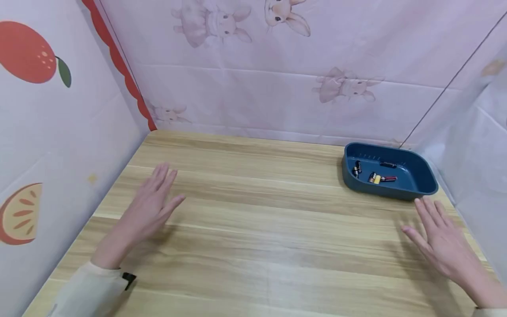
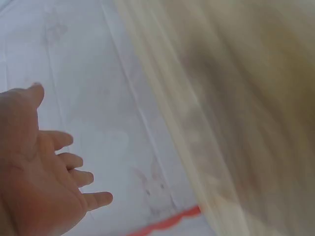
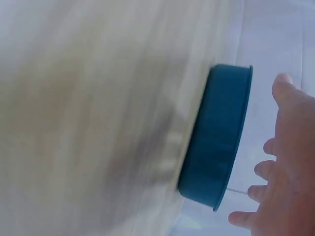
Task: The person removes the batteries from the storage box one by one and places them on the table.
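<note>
My left hand [image 1: 149, 207] hovers over the left part of the wooden table [image 1: 253, 229], fingers straight and thumb spread, holding nothing. On the right, my right hand [image 1: 447, 242] is likewise stretched out and holds nothing. Its fingertips are just in front of a dark blue plastic basin [image 1: 396, 192] at the table's back right. Inside the basin lie several small batteries: a black one [image 1: 388, 164] toward the back, a red and black one [image 1: 389, 179] and a yellow one [image 1: 377, 179] near the front, and dark ones [image 1: 358, 166] at the left.
A pink cloth wall [image 1: 253, 101] with rabbit prints rises behind the table. White cloth walls close in both sides, the left one [image 1: 79, 145] printed with fruit. A black band [image 1: 129, 280] shows at my left sleeve.
</note>
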Action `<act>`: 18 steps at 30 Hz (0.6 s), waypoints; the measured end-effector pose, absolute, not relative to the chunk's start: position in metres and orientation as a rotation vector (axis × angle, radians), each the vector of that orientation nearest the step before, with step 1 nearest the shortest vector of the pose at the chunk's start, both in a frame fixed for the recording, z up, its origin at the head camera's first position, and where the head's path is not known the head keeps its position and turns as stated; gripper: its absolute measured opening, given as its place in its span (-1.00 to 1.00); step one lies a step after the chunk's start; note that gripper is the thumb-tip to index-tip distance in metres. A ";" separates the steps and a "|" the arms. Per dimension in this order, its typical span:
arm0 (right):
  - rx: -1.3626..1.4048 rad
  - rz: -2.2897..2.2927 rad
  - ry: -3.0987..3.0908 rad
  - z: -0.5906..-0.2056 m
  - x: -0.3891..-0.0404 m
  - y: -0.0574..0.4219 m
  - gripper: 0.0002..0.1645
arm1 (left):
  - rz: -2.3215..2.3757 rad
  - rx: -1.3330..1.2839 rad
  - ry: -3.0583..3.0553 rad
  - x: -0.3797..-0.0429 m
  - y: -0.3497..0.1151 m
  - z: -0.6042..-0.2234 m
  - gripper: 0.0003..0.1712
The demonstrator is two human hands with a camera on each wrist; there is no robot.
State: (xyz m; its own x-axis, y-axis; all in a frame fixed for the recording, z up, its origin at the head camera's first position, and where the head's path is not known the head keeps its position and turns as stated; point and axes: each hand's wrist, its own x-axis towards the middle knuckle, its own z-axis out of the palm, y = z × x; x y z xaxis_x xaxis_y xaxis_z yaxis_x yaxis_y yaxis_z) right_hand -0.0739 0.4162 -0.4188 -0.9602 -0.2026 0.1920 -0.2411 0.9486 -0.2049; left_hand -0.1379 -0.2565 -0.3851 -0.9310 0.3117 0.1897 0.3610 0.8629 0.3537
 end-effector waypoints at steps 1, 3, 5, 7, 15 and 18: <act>0.326 0.356 -2.936 -0.416 -0.077 0.419 -0.05 | -0.625 -0.532 -2.903 -0.141 -0.250 -0.384 -0.11; 0.296 0.411 -2.927 -0.412 -0.084 0.425 -0.07 | -0.715 -0.546 -2.892 -0.148 -0.234 -0.382 -0.12; 0.256 0.455 -2.912 -0.408 -0.091 0.430 -0.07 | -0.813 -0.557 -2.883 -0.156 -0.216 -0.380 -0.13; 0.222 0.513 -2.886 -0.405 -0.098 0.436 -0.09 | -0.916 -0.566 -2.878 -0.162 -0.196 -0.377 -0.13; -0.021 0.682 -2.825 -0.395 -0.120 0.454 -0.19 | -1.533 -0.527 -2.680 -0.195 -0.113 -0.378 -0.21; -0.135 0.702 -2.825 -0.392 -0.127 0.458 -0.21 | -1.713 -0.502 -2.620 -0.206 -0.083 -0.382 -0.24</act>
State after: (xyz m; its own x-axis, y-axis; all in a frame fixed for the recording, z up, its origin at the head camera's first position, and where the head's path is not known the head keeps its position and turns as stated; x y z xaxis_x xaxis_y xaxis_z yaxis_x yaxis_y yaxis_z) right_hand -0.1273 0.4582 -0.3916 -0.9701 0.1431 0.1963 0.0346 0.8812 -0.4715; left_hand -0.2060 -0.0826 -0.3822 -0.9494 0.2772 0.1477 0.2466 0.3662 0.8973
